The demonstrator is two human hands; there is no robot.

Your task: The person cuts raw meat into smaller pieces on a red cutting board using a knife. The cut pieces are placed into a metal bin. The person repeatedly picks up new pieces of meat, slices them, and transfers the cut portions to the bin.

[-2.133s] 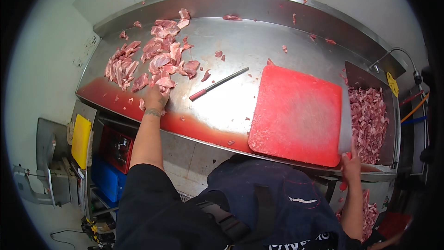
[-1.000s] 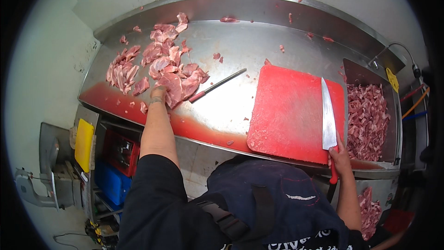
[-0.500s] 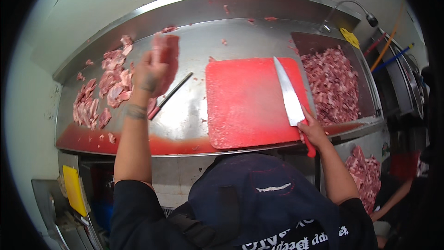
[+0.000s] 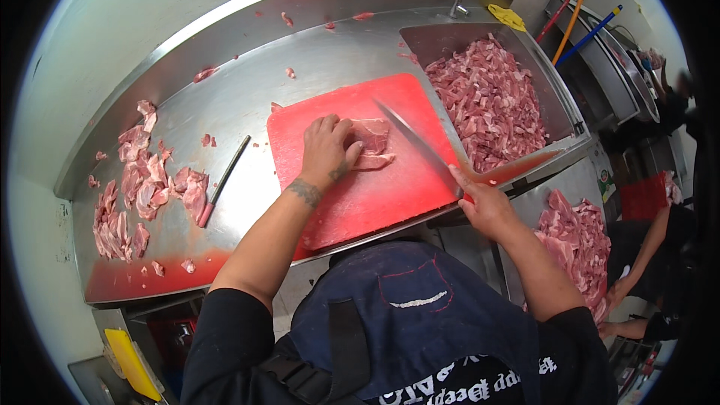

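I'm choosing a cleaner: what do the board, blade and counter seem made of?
Board: probably matte plastic, from its red colour and paler patches.
Blade: likely smooth steel, from its grey sheen, though blurred.
Counter: apparently satin stainless steel, given soft reflections.

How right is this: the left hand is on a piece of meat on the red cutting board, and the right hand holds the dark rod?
Partly wrong: the head view shows the right hand holding the knife; the dark rod lies on the steel counter. The left hand is indeed on the meat on the red cutting board.
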